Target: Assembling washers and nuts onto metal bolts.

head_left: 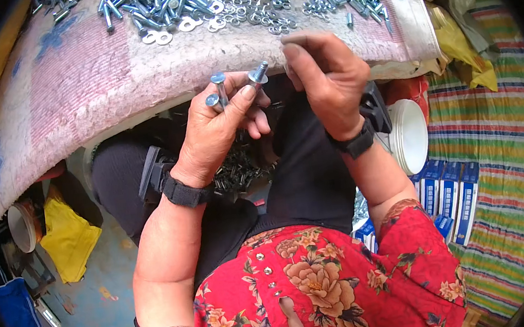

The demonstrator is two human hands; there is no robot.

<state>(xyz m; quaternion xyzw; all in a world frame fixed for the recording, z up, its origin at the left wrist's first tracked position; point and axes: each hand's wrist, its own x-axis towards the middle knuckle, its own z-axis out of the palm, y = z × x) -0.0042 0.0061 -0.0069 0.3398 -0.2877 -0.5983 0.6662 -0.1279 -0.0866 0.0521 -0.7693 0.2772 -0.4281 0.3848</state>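
My left hand [210, 121] is closed around metal bolts in front of the table's edge. Two round bolt heads [218, 78] stick up between its fingers. Between thumb and forefinger a threaded bolt end [259, 70] points up and right, with a washer [257, 78] around it. Whether this end belongs to one of the two heads is hidden. To its right, apart from the bolts, my right hand [330, 81] is held in a pinch, thumb against forefinger. What its fingertips hold, if anything, is too small to make out.
Piles of bolts [174, 5], flat washers [163, 38] and spring washers [273, 17] lie on the cloth-covered table [77, 80]. More metal pieces [237, 172] are down between my knees. A white bucket [409, 136] and blue boxes [451, 192] stand at right; yellow cloth [71, 242] hangs at left.
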